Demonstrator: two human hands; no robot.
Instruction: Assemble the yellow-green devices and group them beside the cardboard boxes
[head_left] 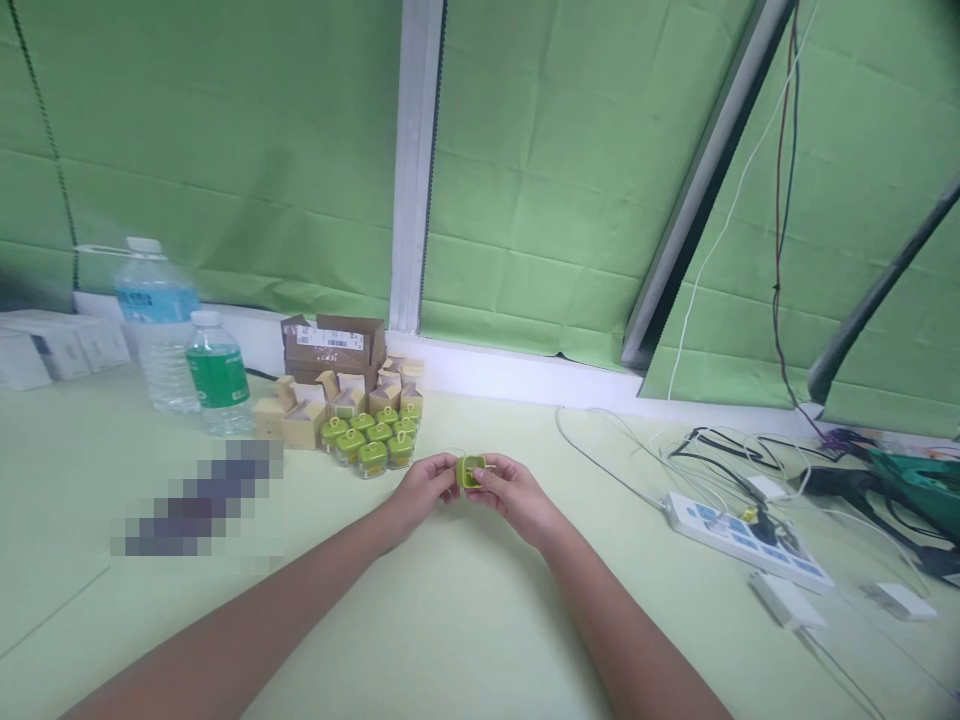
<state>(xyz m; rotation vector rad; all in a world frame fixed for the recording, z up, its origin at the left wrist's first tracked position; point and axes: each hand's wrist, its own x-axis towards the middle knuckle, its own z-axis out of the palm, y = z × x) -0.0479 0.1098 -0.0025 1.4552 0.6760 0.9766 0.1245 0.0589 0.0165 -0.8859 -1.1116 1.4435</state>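
Observation:
A small green lid (470, 472), rounded-square and with its hollow side facing me, is held up between my two hands above the table. My left hand (425, 492) pinches its left edge. From the right, my right hand (517, 497) grips it, with the thumb reaching over the rim into the hollow. Whether a jar body is joined behind it is hidden. Left of my hands stands a cluster of several small clear jars (373, 458) with green lids and loop handles.
Behind the jars are opened small cartons (304, 425) and a larger brown box (330, 350). Two water bottles (219, 375) stand at the left, near white boxes (79, 340). At the right lie a power strip (739, 540), an adapter (787, 600) and tangled cables. A pixelated patch covers something at the left.

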